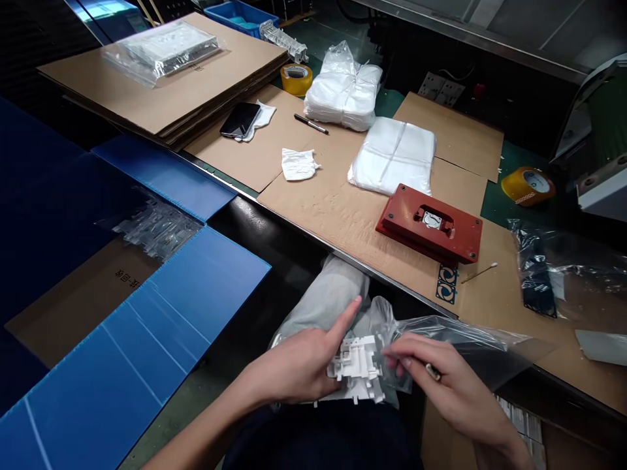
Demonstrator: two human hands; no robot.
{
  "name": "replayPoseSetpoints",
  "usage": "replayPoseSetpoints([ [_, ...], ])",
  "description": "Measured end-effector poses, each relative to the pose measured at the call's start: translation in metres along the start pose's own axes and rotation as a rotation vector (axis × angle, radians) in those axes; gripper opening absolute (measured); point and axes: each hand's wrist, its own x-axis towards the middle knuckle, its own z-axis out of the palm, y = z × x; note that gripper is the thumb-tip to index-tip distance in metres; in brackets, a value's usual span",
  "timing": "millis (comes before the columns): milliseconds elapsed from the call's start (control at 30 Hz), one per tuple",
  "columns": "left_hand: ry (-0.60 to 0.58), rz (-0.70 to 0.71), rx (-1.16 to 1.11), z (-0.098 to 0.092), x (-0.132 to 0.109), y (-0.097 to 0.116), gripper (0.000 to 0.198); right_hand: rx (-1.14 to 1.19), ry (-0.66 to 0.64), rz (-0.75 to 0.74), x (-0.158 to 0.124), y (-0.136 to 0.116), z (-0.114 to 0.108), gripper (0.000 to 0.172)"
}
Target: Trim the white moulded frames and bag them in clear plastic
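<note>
My left hand [307,362] grips a white moulded plastic part [360,365] over my lap, its index finger stretched out and its other fingers partly hidden. Facing it from the right, my right hand [435,372] is closed in a pinch at the edge of a clear plastic bag [450,329]. A small dark, metallic end of something slim [433,372] shows between the right hand's fingers; I cannot make out its kind. Grey cloth [318,297] over the leg lies under the part and the bag.
On the cardboard-covered bench [313,209] are a red fixture block [431,225], a cotton swab [479,273], stacks of white bags [394,153], a pen [311,124], a phone [241,120] and tape rolls [528,187]. At left, an open blue box [142,333] contains bagged parts [157,228].
</note>
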Motion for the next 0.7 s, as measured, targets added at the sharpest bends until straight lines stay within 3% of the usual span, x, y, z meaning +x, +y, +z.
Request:
replayPoseSetpoints([
  [133, -0.042, 0.120, 0.018, 0.008, 0.018, -0.008, 0.102, -0.141, -0.193, -0.090, 0.000, -0.009, -0.006, 0.037],
  [233, -0.109, 0.097, 0.011, 0.011, 0.024, -0.009, 0.098, -0.208, -0.255, -0.127, 0.000, -0.015, -0.011, 0.044],
  [333, -0.080, 0.079, 0.018, 0.012, 0.026, -0.005, 0.102, -0.226, -0.304, -0.152, 0.003, -0.021, -0.010, 0.048],
  [400, -0.138, 0.088, 0.040, 0.012, 0.028, -0.002, 0.091, -0.228, -0.334, -0.167, 0.006, -0.025, -0.005, 0.050],
  [500, -0.208, 0.035, 0.035, 0.009, 0.031, 0.000, 0.059, -0.283, -0.397, -0.178, 0.009, -0.027, 0.002, 0.050],
  [600, -0.090, -0.111, -0.032, 0.000, 0.029, -0.005, 0.048, -0.377, -0.421, -0.104, 0.008, -0.022, 0.001, 0.047],
  [700, 0.009, -0.201, -0.103, -0.009, 0.023, -0.015, 0.047, -0.461, -0.309, 0.028, 0.010, -0.011, -0.003, 0.052],
])
